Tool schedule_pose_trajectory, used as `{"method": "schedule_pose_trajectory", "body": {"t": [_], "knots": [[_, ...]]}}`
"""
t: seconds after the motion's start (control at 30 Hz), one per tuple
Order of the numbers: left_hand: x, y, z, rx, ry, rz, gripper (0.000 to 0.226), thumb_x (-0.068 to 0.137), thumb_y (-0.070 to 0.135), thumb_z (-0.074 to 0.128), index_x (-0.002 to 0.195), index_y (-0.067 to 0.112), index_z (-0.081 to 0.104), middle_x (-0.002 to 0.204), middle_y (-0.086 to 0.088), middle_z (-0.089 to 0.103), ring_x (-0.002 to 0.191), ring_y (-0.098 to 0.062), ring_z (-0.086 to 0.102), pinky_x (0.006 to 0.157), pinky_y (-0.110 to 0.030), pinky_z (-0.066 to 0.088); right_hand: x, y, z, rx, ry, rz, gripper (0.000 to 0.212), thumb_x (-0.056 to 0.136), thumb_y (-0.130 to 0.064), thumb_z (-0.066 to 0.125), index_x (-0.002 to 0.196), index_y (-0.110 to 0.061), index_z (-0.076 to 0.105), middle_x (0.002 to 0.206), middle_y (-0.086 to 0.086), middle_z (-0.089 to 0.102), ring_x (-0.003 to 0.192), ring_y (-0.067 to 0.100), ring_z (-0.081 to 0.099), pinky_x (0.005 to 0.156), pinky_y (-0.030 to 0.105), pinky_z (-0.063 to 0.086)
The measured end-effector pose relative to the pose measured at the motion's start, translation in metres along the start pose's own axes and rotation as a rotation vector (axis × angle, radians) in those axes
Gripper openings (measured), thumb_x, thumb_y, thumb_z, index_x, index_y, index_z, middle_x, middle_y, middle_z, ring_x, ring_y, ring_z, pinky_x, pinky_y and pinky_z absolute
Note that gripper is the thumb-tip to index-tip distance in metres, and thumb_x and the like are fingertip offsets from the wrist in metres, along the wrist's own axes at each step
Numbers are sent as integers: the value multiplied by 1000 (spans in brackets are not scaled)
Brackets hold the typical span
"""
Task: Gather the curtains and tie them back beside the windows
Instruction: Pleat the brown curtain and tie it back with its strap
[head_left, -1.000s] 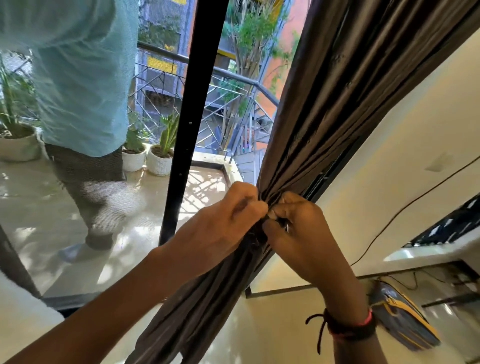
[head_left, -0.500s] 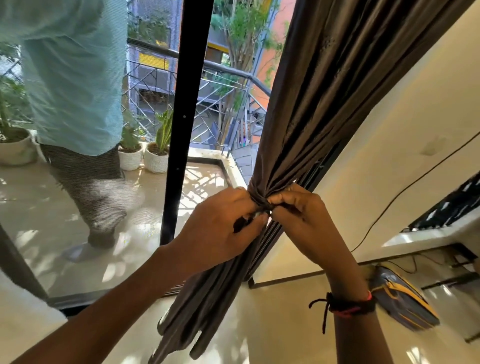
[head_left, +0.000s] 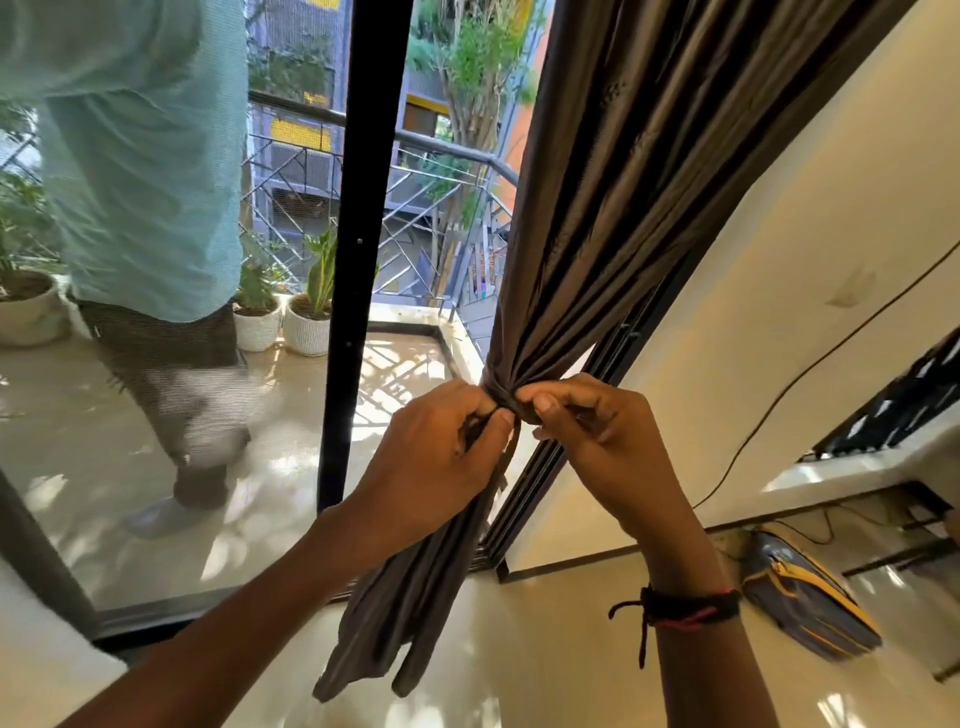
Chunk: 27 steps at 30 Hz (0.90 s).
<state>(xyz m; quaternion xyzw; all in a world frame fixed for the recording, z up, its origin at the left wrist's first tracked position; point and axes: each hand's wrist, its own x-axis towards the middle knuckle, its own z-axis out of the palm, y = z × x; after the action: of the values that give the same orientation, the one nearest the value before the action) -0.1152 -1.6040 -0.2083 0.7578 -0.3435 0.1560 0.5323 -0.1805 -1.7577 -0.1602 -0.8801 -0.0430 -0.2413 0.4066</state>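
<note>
1. Beside the black window frame (head_left: 358, 249), the brown curtain (head_left: 597, 208) hangs in smooth, satiny pleats, cinched to a narrow waist.
2. At that waist, the left hand (head_left: 436, 462) and right hand (head_left: 602, 436) each pinch an end of the thin dark tie (head_left: 506, 402) between curled fingers.
3. Outside, ribbed white pots (head_left: 306, 325) hold green plants.
</note>
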Motion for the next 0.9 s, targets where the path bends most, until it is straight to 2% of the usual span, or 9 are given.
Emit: {"method": "schedule_pose_trajectory", "body": {"t": [0.17, 0.23, 0.33, 0.4, 0.43, 0.6, 0.73, 0.83, 0.9], "knots": [[2, 0, -4, -23, -28, -4, 28, 94, 25, 58, 66, 22, 53, 62, 6, 50, 60, -10, 48, 55, -27, 41, 7, 15, -5, -107, 405, -48, 13, 94, -10, 61, 100, -16, 70, 91, -3, 69, 86, 12, 68, 78, 24, 57], [3, -1, -4, -48, -38, -14, 27, 94, 24, 59, 68, 22, 52, 65, 5, 51, 62, -11, 51, 57, -28, 44, 12, 21, -7, -30, 489, -16, 11, 94, -10, 60, 97, -18, 68, 86, 0, 69, 80, 14, 68, 79, 30, 59], [8, -3, 1, -261, 0, -118, 9, 91, 19, 65, 90, 15, 57, 91, -4, 59, 81, -12, 61, 67, -24, 53, 13, 26, 6, 272, 412, 88, 7, 94, -12, 61, 100, -15, 64, 94, 11, 67, 84, 20, 68, 82, 45, 58], [17, -5, 4, -416, 10, -210, 23, 91, 27, 65, 109, 20, 52, 103, -1, 63, 89, -4, 65, 70, -18, 54, 14, 25, 20, 381, 346, 137, 19, 91, -20, 64, 107, -12, 58, 106, 19, 64, 96, 30, 68, 85, 50, 57], [22, -6, 6, -396, 4, -218, 30, 91, 32, 64, 116, 23, 50, 106, 4, 64, 89, -3, 65, 70, -20, 55, 14, 24, 27, 374, 336, 147, 24, 90, -21, 65, 109, -11, 55, 108, 20, 63, 98, 32, 67, 85, 50, 57], [35, -15, 10, -178, -44, -100, 37, 92, 36, 61, 124, 21, 51, 112, 9, 64, 82, -15, 62, 65, -32, 53, 14, 18, 44, 274, 397, 156, 21, 90, -11, 67, 105, -11, 52, 95, 6, 64, 83, 16, 68, 71, 23, 56], [40, -13, 3, -116, -123, -71, 33, 90, 38, 64, 118, 31, 49, 104, 22, 60, 87, -4, 61, 67, -28, 52, 14, 7, 30, 178, 388, 177, 24, 88, -17, 70, 106, -19, 53, 92, -12, 63, 83, -5, 65, 65, 7, 48], [50, 5, -5, -104, -113, -49, 48, 81, 57, 64, 121, 37, 45, 114, 22, 58, 106, -1, 57, 83, -26, 50, 18, -14, 14, 126, 519, 136, 27, 88, -24, 71, 107, -20, 52, 89, 0, 64, 80, -4, 62, 65, 7, 46], [67, 27, -14, -156, -86, -2, 69, 78, 65, 60, 135, 32, 39, 132, 13, 53, 118, -4, 54, 94, -34, 50, 26, -35, 1, 115, 582, 91, 33, 88, -28, 70, 114, -21, 51, 98, 0, 62, 88, -3, 60, 75, 17, 50]]}}
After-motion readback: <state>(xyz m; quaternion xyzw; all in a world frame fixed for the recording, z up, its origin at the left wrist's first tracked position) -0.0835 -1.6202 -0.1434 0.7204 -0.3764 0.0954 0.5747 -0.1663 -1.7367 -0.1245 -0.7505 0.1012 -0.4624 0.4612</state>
